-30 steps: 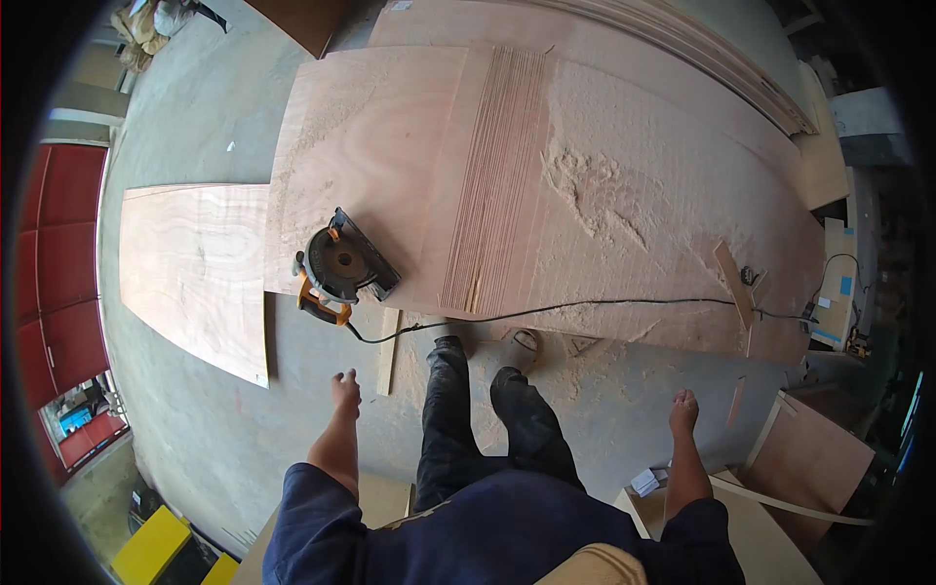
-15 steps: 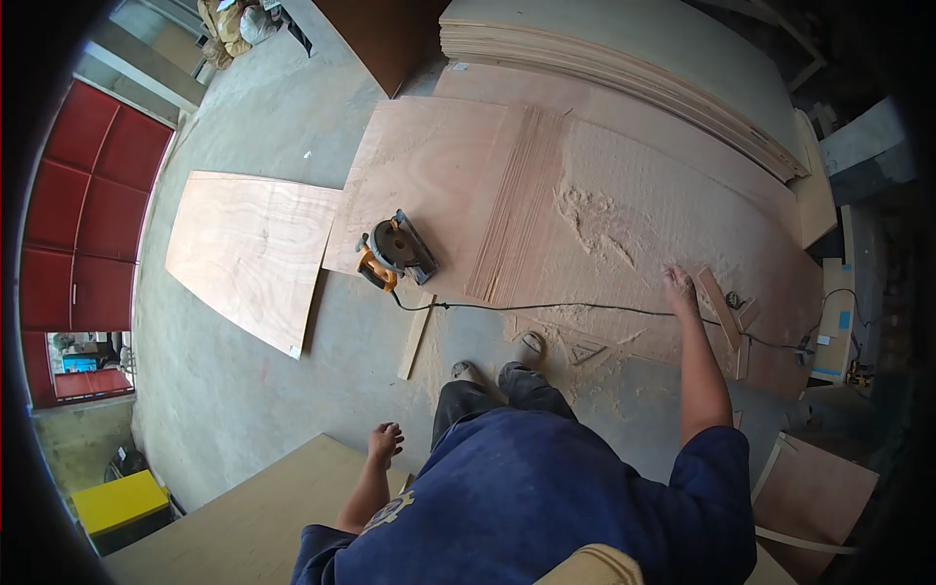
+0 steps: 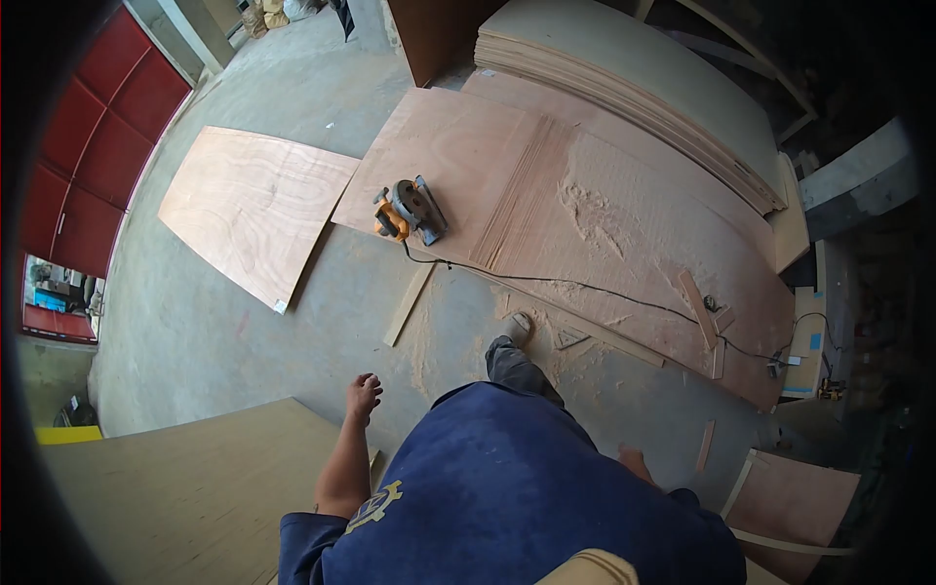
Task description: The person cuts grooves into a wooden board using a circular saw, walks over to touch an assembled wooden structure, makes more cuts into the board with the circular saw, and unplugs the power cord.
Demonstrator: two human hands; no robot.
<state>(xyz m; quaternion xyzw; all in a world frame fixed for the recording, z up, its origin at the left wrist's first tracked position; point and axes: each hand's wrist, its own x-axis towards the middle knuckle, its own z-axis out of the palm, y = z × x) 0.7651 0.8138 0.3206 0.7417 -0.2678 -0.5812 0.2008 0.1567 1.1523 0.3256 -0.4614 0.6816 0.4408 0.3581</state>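
My left hand (image 3: 364, 396) hangs over the concrete floor beside my body, fingers loosely bent and a little apart, with nothing in it. My right hand (image 3: 632, 456) is low at my right side, largely hidden by my blue shirt, so its fingers do not show clearly. In front of me an orange and grey circular saw (image 3: 417, 208) rests on a large plywood sheet (image 3: 439, 132), away from both hands. From the saw a black cord (image 3: 585, 285) runs right across the sheet. Sawdust (image 3: 592, 210) is heaped on the sheet, near several parallel cut lines.
A tall stack of boards (image 3: 624, 83) stands at the back. Another plywood sheet (image 3: 258, 200) lies at left. Wood strips (image 3: 409, 304) and a small triangular piece (image 3: 570, 338) are on the floor. Behind my left arm is a pale board (image 3: 195, 487); a curved panel (image 3: 795, 497) stands right.
My right hand has drawn back from above the sawdust-covered sheet to my side. My body has turned and stepped, one foot now out of sight. The saw stays on the sheet.
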